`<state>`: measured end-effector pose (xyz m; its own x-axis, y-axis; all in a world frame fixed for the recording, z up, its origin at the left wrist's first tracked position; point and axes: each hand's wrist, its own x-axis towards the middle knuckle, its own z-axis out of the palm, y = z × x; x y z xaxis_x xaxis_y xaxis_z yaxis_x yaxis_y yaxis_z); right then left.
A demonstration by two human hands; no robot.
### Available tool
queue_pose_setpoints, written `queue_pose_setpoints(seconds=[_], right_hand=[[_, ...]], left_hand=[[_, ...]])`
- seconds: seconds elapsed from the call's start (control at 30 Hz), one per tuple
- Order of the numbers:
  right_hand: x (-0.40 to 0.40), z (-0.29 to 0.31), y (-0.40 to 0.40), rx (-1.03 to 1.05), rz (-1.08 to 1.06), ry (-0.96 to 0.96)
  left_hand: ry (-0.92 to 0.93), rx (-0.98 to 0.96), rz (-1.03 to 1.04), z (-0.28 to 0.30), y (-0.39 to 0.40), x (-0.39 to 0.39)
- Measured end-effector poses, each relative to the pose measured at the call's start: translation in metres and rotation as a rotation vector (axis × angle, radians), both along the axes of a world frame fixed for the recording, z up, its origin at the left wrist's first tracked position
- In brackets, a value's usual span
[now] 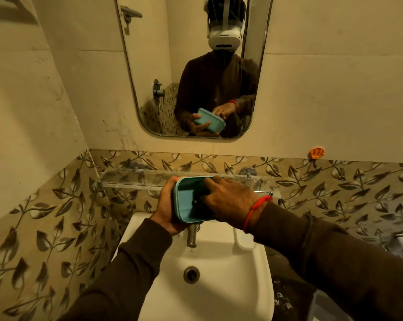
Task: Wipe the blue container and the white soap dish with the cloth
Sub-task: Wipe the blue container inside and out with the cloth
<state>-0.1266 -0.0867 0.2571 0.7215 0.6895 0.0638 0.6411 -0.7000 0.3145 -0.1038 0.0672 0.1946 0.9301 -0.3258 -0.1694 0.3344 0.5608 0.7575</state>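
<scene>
My left hand (167,210) grips the blue container (187,206) by its left side and holds it tilted above the sink, with the open side facing me. My right hand (228,199) reaches inside the container and presses a dark cloth (201,199) against its inner wall. Only a small bit of the cloth shows under my fingers. The white soap dish (243,239) sits on the sink's back right corner, partly hidden by my right forearm.
A white sink (209,288) with a metal tap (191,236) and a drain (191,274) lies below my hands. A glass shelf (131,179) runs along the wall behind them. The mirror (196,66) above reflects a person with the container. An orange hook (316,153) sticks to the right wall.
</scene>
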Motion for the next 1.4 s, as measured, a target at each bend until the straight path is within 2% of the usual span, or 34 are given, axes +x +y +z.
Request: queue_pose_setpoints(seconds=[0.13,0.27,0.4,0.53,0.63,0.73,0.87,1.0,1.1,1.13,1.2,1.33,1.4], right_hand=[[0.005,-0.005,-0.001,-0.022,-0.050,-0.106],[0.001,-0.005,0.001,0.002,-0.037,-0.085],[-0.001,-0.018,0.007,0.256,0.011,0.044],[-0.011,-0.018,0.019,0.696,0.077,0.162],[-0.009,-0.014,0.020,0.811,0.022,0.206],[-0.004,-0.009,0.016,0.983,0.013,0.461],[-0.006,0.007,0.012,1.277,0.166,0.881],[-0.004,0.026,0.007,1.311,0.210,1.028],[0.000,0.033,-0.001,1.554,0.172,1.207],[0.000,0.036,-0.003,1.620,0.138,1.190],[0.001,0.039,-0.002,1.613,0.005,0.995],[0.002,0.038,0.010,1.165,-0.216,0.283],[0.002,0.034,0.018,1.033,-0.262,0.169]], left_hand=[[-0.017,0.033,-0.016,0.008,0.002,0.004],[-0.035,0.009,-0.034,0.007,-0.001,0.006],[-0.089,-0.076,-0.026,0.005,-0.010,0.006],[-0.115,-0.129,0.050,0.007,-0.014,0.005],[-0.136,-0.127,0.059,0.012,-0.011,0.006],[-0.133,-0.128,0.040,0.015,-0.002,0.007],[-0.123,-0.105,0.016,0.009,0.010,0.012],[-0.120,-0.153,-0.006,0.003,0.009,0.012],[-0.068,-0.179,0.039,-0.001,0.013,0.010],[-0.031,-0.209,0.072,-0.003,0.015,0.009],[0.004,-0.228,0.180,-0.003,0.014,0.005],[0.013,-0.244,0.253,-0.003,0.001,0.002],[0.039,-0.241,0.224,-0.002,-0.006,0.001]])
